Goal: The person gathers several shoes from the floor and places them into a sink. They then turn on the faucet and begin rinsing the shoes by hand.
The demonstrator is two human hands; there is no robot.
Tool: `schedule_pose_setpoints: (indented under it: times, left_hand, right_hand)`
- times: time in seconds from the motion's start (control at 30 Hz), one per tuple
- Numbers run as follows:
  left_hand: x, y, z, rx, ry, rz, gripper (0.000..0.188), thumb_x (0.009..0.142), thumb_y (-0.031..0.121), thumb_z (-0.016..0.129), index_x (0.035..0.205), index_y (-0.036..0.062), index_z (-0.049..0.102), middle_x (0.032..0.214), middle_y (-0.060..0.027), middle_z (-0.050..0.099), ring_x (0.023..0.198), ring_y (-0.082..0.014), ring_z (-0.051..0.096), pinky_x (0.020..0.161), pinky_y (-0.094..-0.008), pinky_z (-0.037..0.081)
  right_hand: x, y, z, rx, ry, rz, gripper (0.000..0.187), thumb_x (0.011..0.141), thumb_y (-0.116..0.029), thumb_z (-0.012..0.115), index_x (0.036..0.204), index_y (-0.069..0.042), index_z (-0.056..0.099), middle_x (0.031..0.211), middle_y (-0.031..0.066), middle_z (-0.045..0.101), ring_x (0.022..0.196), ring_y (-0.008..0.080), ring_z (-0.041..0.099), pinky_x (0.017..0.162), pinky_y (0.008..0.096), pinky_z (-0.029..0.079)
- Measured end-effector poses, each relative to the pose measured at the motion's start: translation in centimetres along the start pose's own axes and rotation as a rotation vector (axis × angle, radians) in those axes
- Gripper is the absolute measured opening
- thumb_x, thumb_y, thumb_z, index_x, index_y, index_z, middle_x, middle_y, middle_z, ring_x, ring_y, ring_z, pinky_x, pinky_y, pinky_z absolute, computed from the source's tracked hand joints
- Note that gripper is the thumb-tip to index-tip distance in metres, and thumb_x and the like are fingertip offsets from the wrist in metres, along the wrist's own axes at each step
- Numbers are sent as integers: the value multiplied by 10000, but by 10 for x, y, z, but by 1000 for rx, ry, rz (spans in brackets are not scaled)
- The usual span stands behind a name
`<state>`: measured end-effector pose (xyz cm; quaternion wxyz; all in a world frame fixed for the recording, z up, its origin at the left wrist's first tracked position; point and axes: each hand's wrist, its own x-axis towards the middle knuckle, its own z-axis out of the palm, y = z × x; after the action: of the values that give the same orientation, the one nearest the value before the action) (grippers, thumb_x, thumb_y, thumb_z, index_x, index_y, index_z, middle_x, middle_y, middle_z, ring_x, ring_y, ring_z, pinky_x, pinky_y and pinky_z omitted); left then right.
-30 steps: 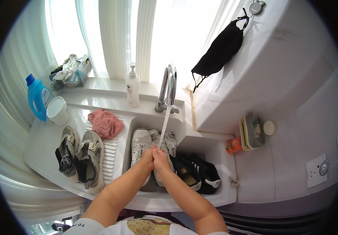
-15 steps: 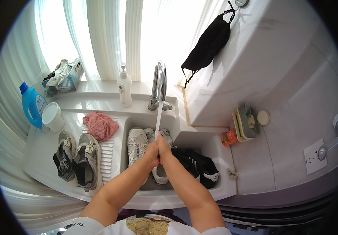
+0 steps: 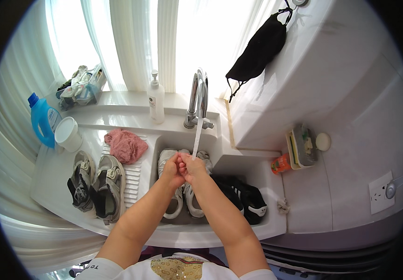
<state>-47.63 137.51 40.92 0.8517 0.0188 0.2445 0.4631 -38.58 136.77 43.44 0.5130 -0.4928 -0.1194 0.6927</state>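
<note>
Water runs from the chrome faucet (image 3: 196, 100) onto my hands over the sink (image 3: 250, 163). My left hand (image 3: 173, 170) has its fingers curled against my right hand (image 3: 193, 168). The right fingers are bent inward too, and the stream meets that hand. Nothing shows between the two hands. Below them, in the basin, lies a pair of pale sneakers (image 3: 172, 207), partly hidden by my hands and forearms. Black sneakers with white stripes (image 3: 247, 200) rest in the basin to the right of my right forearm.
Grey sneakers (image 3: 109, 189) stand on the ribbed drainboard beside a pink cloth (image 3: 126, 146). Farther left are a white tub (image 3: 68, 135) and a blue detergent bottle (image 3: 43, 122). A pump bottle (image 3: 156, 100) stands behind the basin. A soap box (image 3: 302, 147) and orange can (image 3: 281, 164) sit right.
My hands have loosened from a tight clasp, so the curled fingers now show. They shifted slightly apart, uncovering more of the pale sneakers. The whole view has moved a little.
</note>
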Motion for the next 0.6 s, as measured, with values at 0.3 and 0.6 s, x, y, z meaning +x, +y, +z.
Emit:
schedule_pose_setpoints:
  times: [0.3, 0.6]
  left_hand:
    - [-11, -33, 15, 60, 126, 31, 308, 957, 318, 473, 909, 44, 603, 768, -57, 623, 650, -168, 583, 631, -295, 495]
    - [34, -32, -33, 318, -41, -83, 184, 915, 219, 555, 927, 36, 572, 865, -90, 625, 790, -242, 610, 754, -378, 512]
  right_hand:
    - [-2, 11, -17, -40, 237, -43, 154, 910, -133, 548, 797, -52, 614, 676, 13, 586, 502, 116, 530, 426, 254, 435]
    - [-37, -29, -47, -160, -101, 68, 202, 882, -112, 544, 1064, -45, 599, 937, 43, 594, 859, 177, 586, 748, 334, 488]
